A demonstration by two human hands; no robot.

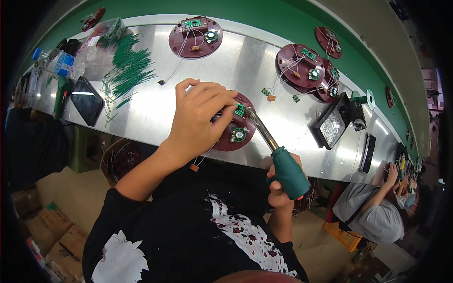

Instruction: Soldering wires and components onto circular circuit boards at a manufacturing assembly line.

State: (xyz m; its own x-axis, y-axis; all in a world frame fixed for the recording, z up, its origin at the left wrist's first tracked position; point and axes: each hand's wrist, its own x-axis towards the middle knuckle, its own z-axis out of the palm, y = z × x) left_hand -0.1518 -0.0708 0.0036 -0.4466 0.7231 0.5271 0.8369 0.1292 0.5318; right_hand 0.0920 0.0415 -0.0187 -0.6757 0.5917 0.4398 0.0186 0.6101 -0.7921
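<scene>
My right hand (279, 194) is wrapped round a green soldering gun (289, 172). Its metal barrel slants up to the left, and the tip meets a small green circuit board (240, 110) on a dark red round base (228, 143). My left hand (199, 117) arches over the same base with fingers bent and pressed together beside the board; what they pinch is too small to make out. A round speaker-like part (239, 135) sits on the base below the board. Thin wires run off its near edge to a small orange-brown board (194, 167).
Green wire pieces (129, 61) lie on the metal bench (257, 54), near a phone (87, 101) and bottle (62, 63). Wired bases (196, 37) (301, 66) stand farther back. A black tray (331, 126) and solder spool (370, 99) are right. Another person (373, 212) works farther right.
</scene>
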